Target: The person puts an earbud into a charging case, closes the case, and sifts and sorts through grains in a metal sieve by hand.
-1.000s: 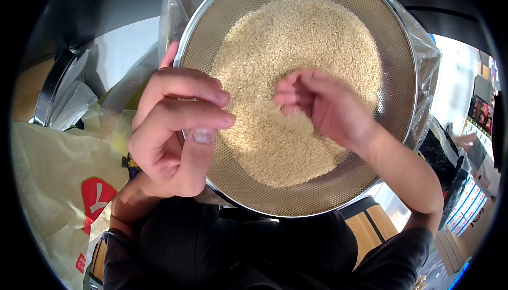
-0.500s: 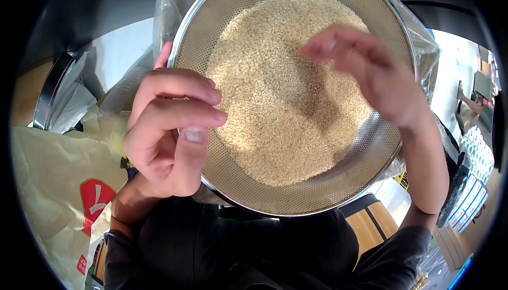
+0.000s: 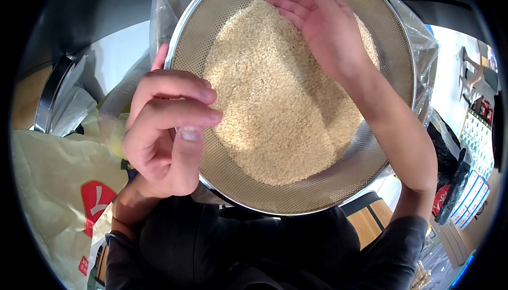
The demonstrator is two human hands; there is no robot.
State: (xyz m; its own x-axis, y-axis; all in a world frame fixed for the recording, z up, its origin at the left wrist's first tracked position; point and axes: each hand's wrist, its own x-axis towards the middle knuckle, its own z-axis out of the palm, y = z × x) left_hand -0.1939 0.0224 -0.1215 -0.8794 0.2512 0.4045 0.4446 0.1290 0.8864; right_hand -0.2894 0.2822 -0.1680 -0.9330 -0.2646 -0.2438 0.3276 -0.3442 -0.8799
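Note:
A wide round metal sieve [image 3: 241,193] with fine holes holds a broad heap of pale grain [image 3: 270,115]. My left hand [image 3: 169,123] is at the sieve's left rim, with one finger outside the rim and the other fingers and thumb curled over the inside; it grips the sieve. My right hand [image 3: 323,25] is over the upper part of the heap, palm toward the grain and fingers stretched to the left. Its fingertips are near the heap's upper edge, and nothing shows in it.
Clear plastic [image 3: 426,51] lies under and around the sieve. A pale bag with a red mark [image 3: 47,184] is at the left, near a dark-rimmed round container [image 3: 50,96]. A black bag [image 3: 450,168] and boxes [image 3: 471,200] are at the right.
My right hand has moved over the grain, first right, then up and left to the top of the heap. The heap's surface has shifted. My left hand and the sieve have moved slightly left.

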